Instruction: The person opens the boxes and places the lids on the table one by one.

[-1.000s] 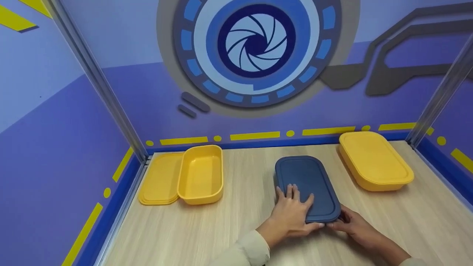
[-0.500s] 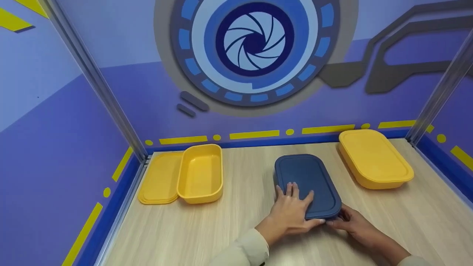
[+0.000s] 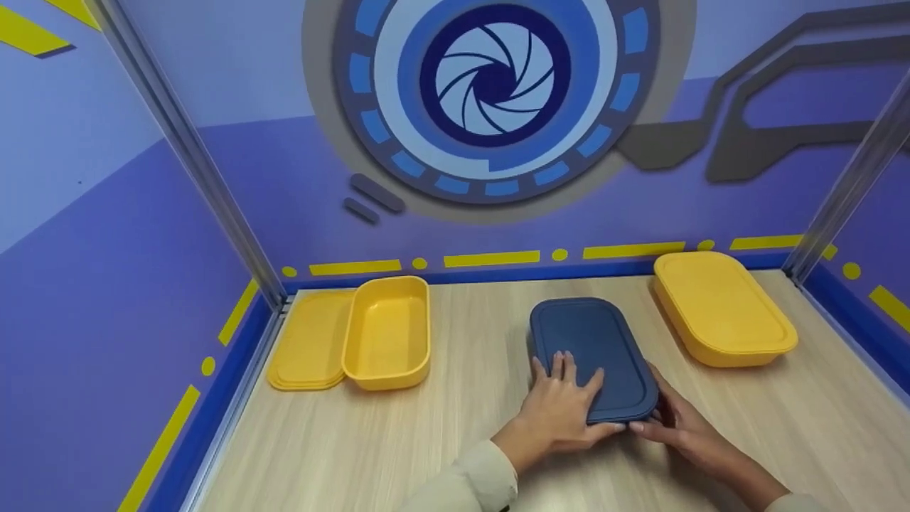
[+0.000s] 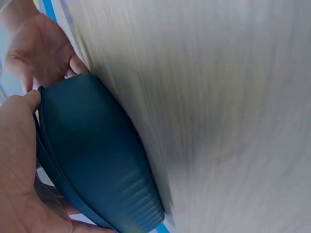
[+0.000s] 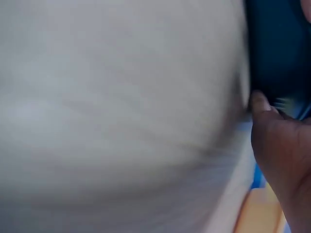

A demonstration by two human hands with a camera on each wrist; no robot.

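Note:
A dark blue lidded lunch box (image 3: 604, 327) lies on the table between both hands. My left hand (image 3: 554, 409) rests on its lid with fingers spread, the thumb along the near edge. At the near right corner, my right hand (image 3: 686, 430) holds the box, fingers along the right side and thumb at the front. The left wrist view shows the blue side wall (image 4: 92, 145) standing on the table, with the lid rim running around it. Part of the right hand's fingers is hidden behind the box.
An uncovered yellow box (image 3: 387, 334) stands at the left, beside a yellow lid (image 3: 309, 345) lying flat. A lidded yellow box (image 3: 725, 306) sits at the back right. Printed panels (image 3: 498, 235) enclose the wooden table (image 3: 370, 448) at the back and sides.
My right hand's fingers have extended forward along the box's right side. The left hand and the blue lunch box stay nearly in place.

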